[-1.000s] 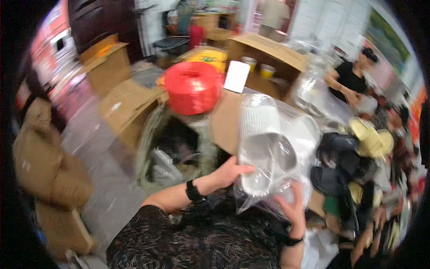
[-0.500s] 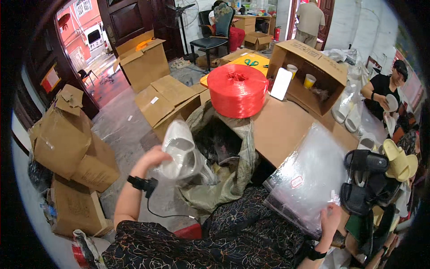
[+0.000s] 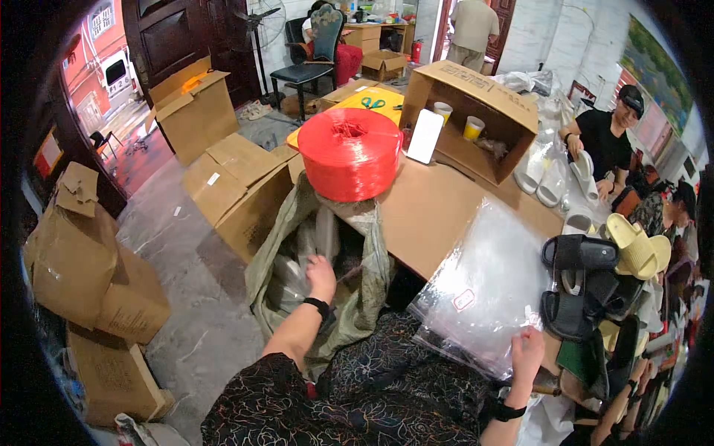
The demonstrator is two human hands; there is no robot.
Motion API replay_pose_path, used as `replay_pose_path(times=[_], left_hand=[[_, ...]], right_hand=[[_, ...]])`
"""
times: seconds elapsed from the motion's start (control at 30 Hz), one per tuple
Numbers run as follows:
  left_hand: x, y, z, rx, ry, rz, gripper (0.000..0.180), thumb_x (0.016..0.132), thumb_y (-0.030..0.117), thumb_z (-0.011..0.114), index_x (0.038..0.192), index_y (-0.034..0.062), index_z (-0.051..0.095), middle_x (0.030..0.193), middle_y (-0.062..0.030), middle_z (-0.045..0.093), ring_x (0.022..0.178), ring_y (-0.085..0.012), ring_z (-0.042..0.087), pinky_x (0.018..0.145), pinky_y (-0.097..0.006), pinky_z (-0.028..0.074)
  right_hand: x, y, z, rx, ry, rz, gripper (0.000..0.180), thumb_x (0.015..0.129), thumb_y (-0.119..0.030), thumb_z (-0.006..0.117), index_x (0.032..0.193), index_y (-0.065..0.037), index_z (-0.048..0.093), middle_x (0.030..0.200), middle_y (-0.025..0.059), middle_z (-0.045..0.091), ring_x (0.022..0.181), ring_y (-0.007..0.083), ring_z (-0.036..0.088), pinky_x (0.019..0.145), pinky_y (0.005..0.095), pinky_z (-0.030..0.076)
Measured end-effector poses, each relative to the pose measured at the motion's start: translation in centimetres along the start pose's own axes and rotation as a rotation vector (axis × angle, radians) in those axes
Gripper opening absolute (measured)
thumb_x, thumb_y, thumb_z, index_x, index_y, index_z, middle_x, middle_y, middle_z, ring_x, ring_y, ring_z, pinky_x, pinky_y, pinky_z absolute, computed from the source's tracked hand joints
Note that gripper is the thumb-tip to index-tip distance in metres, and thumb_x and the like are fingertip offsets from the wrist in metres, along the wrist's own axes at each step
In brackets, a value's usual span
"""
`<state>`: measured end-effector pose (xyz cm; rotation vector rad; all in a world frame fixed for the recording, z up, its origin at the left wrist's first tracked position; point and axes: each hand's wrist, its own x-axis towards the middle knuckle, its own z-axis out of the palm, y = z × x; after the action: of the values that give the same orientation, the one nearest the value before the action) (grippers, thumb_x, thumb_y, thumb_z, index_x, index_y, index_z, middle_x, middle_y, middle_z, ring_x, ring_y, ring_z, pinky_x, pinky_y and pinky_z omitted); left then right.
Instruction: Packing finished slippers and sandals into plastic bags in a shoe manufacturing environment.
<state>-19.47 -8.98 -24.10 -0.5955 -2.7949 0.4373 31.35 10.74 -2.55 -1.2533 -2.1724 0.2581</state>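
My left hand (image 3: 321,279) is inside the mouth of a pale green woven sack (image 3: 364,297), its fingers curled against a clear-bagged pair of pale slippers (image 3: 318,236). Shadow and the sack's folds partly hide the slippers. To the right, my right hand (image 3: 527,348) pinches the near right corner of a stack of clear plastic bags (image 3: 483,275), which bears small red-and-white labels. The stack lies along the cardboard-covered table's near edge and hangs partly over it.
A big red twine roll (image 3: 349,156) stands just beyond the sack. An open carton (image 3: 476,123) holds cups; a white phone-like slab (image 3: 425,136) leans there. Black slippers (image 3: 580,253) and yellow slippers (image 3: 632,245) pile at right. A co-worker (image 3: 606,137) handles slippers. Cartons (image 3: 89,253) stand left.
My left hand has carried the bagged slippers from beside the sack down into its mouth. The view has turned rightward. My right hand stays at the plastic bags' corner.
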Motion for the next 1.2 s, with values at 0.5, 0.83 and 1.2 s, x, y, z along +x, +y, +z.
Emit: replay_pose_path(times=[0.5,0.83,1.2], left_hand=[[-1.4,-1.1,-0.9,-0.324,-0.371,0.638,0.041,0.079,0.038,0.073,0.101,0.0032,0.07,0.107,-0.0169,0.067,0.099,-0.0353,0.065,0.087,-0.044,0.052],[-4.9,-3.7,-29.3,-1.003,0.182,0.851,0.039,0.084,0.022,0.068,0.115,0.0005,0.06,0.107,-0.0203,0.063,0.099,-0.0382,0.059,0.084,-0.045,0.047],[-11.0,11.5,-31.6,-1.152,0.122,1.457,0.036,0.09,0.019,0.056,0.122,0.0024,0.059,0.143,-0.02,0.046,0.133,-0.0429,0.039,0.109,-0.05,0.033]], right_hand=[[-1.7,0.0,-0.4,0.055,0.14,-0.064,0.021,0.072,-0.01,0.072,0.083,-0.004,0.055,0.085,0.0154,0.055,0.084,0.0384,0.053,0.074,0.0478,0.042],[-1.0,0.3,1.7,-0.04,0.098,0.007,0.03,0.081,-0.022,0.069,0.103,-0.003,0.061,0.108,0.0165,0.06,0.109,0.0366,0.051,0.093,0.0459,0.042],[-3.0,10.9,-14.8,0.82,0.571,0.689,0.034,0.089,-0.023,0.069,0.112,0.0,0.062,0.108,0.0097,0.065,0.094,0.0222,0.062,0.078,0.0343,0.053]])
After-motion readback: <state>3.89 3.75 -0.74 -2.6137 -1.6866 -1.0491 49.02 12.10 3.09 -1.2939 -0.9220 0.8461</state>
